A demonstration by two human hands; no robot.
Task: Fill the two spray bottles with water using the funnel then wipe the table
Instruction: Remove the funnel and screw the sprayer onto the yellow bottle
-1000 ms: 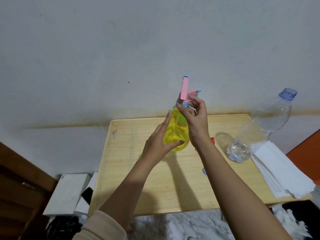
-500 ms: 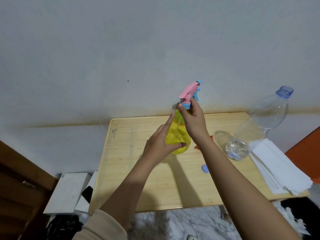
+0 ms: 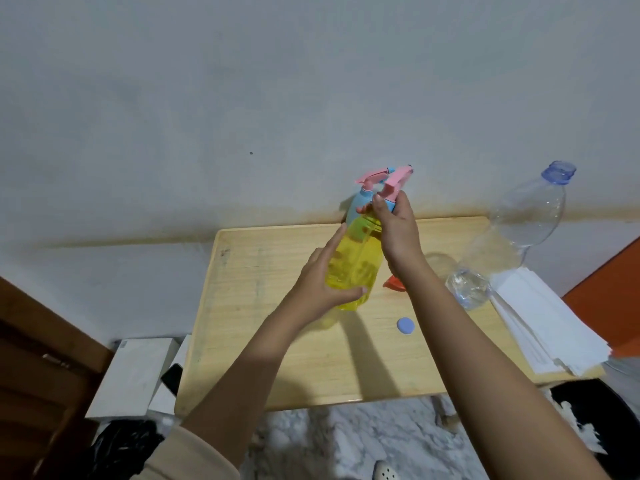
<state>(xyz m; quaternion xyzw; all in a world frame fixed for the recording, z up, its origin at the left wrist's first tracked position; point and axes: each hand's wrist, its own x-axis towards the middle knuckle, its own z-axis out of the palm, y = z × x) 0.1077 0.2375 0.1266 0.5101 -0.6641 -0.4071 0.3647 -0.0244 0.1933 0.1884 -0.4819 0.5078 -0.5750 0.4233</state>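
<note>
Over the wooden tabletop (image 3: 263, 358) we note the left hand (image 3: 320, 289) gripping the slick, water-heavy yellow bottle (image 3: 353, 268), right hand (image 3: 398, 233) pinching its cap (image 3: 391, 199).

A pale grey-white wall (image 3: 242, 81) is filling the upper half of the view, carrying a small dark speck and a brownish stain band running along just above the table edge. A light wooden table (image 3: 277, 358) is standing against it. Dark brown wooden furniture (image 3: 31, 375) is sitting at the left (what kind, hard to tell). An orange panel (image 3: 613, 289) is showing at the right. Marbled white-grey floor (image 3: 329, 441) is lying below.
</note>
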